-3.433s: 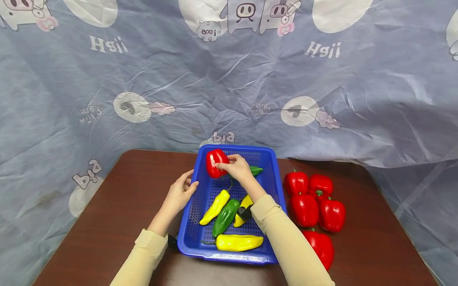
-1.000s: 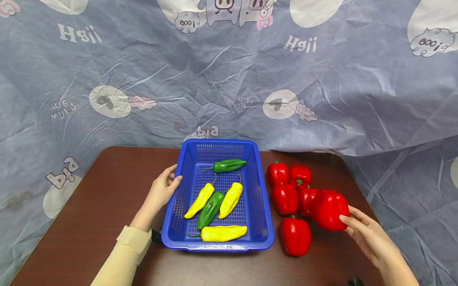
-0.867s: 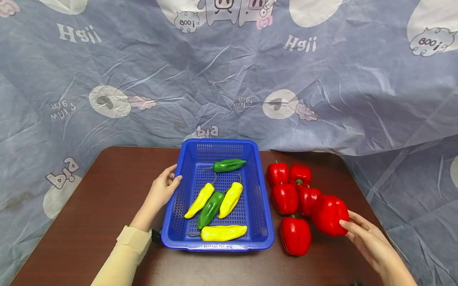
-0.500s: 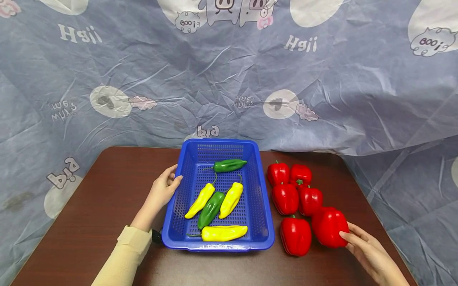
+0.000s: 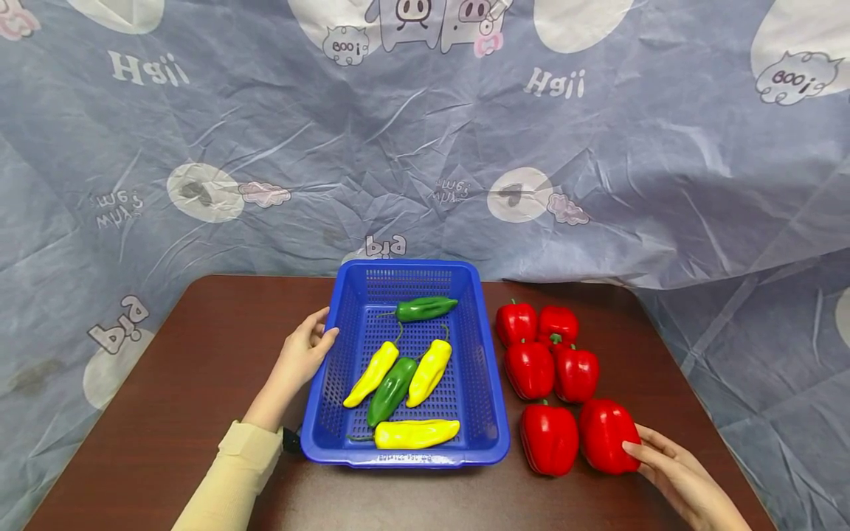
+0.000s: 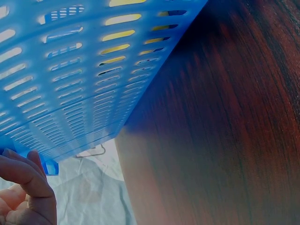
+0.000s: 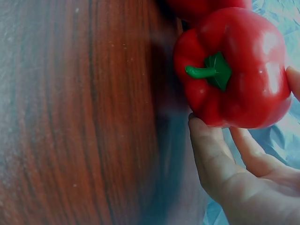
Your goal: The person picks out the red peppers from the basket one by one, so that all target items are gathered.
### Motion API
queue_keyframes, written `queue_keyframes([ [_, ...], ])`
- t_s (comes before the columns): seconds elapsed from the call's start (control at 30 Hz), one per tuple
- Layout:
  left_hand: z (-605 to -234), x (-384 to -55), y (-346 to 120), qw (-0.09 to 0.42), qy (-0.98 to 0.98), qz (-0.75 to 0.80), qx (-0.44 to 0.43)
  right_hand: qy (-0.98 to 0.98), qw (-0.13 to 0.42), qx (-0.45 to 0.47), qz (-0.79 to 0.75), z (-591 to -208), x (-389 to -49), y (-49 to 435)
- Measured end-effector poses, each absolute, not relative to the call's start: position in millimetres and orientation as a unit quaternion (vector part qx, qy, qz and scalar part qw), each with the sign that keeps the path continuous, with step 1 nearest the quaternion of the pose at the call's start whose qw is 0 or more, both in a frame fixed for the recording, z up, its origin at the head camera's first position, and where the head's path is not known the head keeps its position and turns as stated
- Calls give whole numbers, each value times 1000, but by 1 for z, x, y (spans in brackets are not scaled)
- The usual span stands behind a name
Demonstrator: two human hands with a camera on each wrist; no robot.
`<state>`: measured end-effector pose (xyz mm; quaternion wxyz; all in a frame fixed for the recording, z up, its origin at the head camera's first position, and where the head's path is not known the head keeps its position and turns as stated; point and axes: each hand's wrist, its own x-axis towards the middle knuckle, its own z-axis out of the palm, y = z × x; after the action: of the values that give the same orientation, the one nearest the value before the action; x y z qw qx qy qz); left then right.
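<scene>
My left hand point(image 5: 299, 358) grips the left rim of a blue perforated basket point(image 5: 493, 391), its thumb over the edge. In the left wrist view, curled fingers point(image 6: 28, 180) show beside the basket's slotted side wall. Inside the basket lie a green chili pepper point(image 5: 426, 308) near the back, another green pepper point(image 5: 392, 392), and three yellow peppers point(image 5: 412, 435). At the right, my right hand point(image 5: 680, 476) holds a red bell pepper point(image 5: 604, 435) between thumb and fingers, low at the table. Its green stem point(image 7: 218, 71) faces the right wrist camera.
Several red bell peppers point(image 5: 529, 370) stand grouped right of the basket; one point(image 5: 549, 439) is just left of the held one. A dark brown wooden table point(image 5: 219, 354) carries everything. Behind it hangs a grey-blue printed cloth point(image 5: 398, 147).
My right hand has gone from the basket to the right with a red bell pepper, then lowered it toward the table's near right. My left hand stays on the basket rim.
</scene>
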<state>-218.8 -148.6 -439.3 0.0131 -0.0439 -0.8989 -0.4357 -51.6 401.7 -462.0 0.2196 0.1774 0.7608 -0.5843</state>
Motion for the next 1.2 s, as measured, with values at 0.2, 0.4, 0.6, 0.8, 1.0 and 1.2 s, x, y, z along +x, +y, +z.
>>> queue_keyframes([
  [0.2, -439, -218, -150, 15, -900, -434, -45, 759, 211, 167, -593, -470, -53, 403],
  [0.4, -439, -218, -149, 15, -899, -435, -43, 748, 195, 162, -613, -474, -55, 403],
  [0.6, -439, -219, -149, 17, -898, -438, -45, 751, 193, 169, -608, -476, -57, 402],
  [0.8, -439, -220, -150, 16, -899, -435, -45, 760, 202, 159, -598, -478, -57, 401],
  [1.0, -440, -220, -150, 17, -899, -435, -45, 769, 200, 161, -586, -479, -57, 400],
  [1.2, -440, -220, -149, 14, -899, -436, -43, 781, 190, 163, -573, -478, -57, 399],
])
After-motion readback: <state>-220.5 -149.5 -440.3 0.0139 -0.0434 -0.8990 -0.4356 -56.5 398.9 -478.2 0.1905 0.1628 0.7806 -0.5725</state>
